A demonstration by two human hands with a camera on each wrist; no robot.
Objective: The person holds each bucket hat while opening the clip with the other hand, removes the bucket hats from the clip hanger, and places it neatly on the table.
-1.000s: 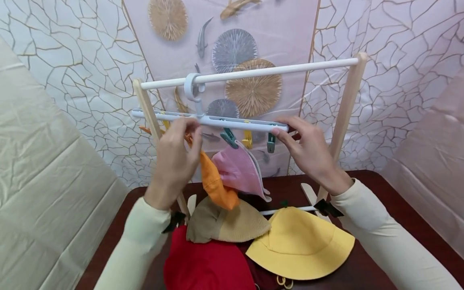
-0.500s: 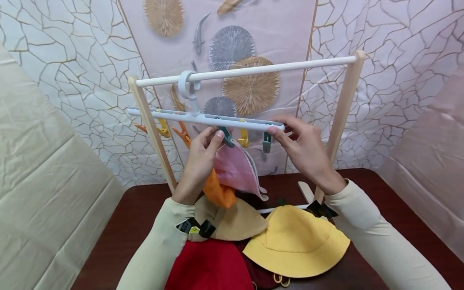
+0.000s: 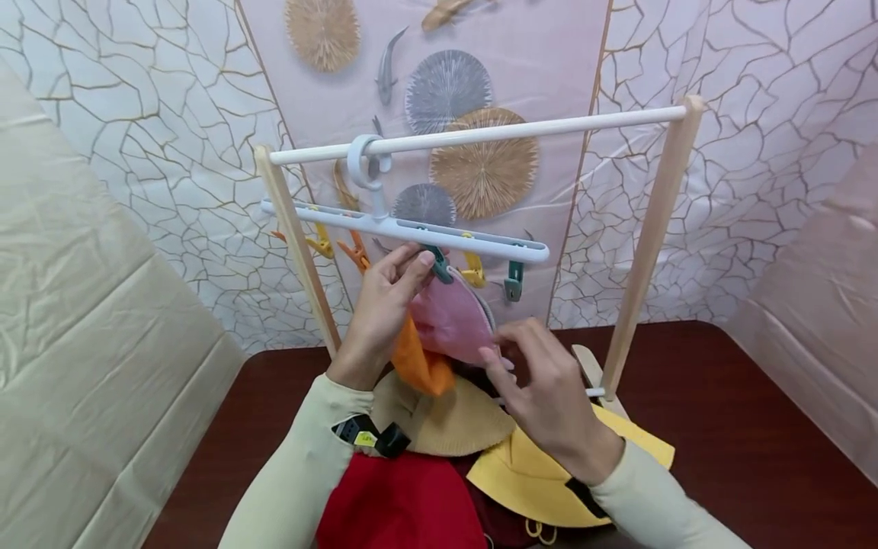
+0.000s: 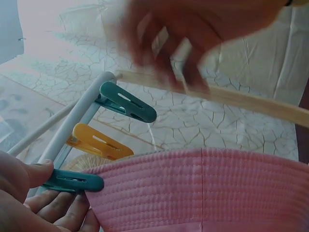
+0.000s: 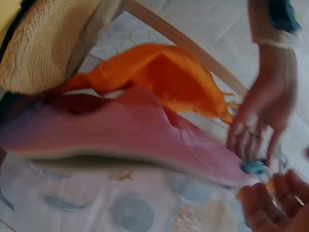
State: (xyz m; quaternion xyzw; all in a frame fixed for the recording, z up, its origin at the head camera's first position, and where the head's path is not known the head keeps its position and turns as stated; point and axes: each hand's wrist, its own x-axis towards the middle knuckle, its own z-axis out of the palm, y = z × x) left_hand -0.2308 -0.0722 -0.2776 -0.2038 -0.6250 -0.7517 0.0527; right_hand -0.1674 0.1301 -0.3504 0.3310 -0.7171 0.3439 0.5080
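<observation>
A pale blue clip hanger hangs by its hook from the white rod of a wooden stand. My left hand pinches a dark green clip between thumb and fingers. That clip bites the edge of a pink bucket hat, which dangles below the bar. Beside the hat's lower brim is my right hand, its fingers loosely bent, blurred and apart from the hat in the left wrist view. An orange hat hangs behind the left hand. A yellow clip and another green clip hang without a hat.
Below the hanger lie a tan hat, a red hat and a yellow bucket hat on the dark table. The stand's wooden posts rise on both sides of the hanger.
My left hand has moved right from the orange hat's clip to the green clip on the pink hat. My right hand has let go of the hanger's end and come down beside the pink brim.
</observation>
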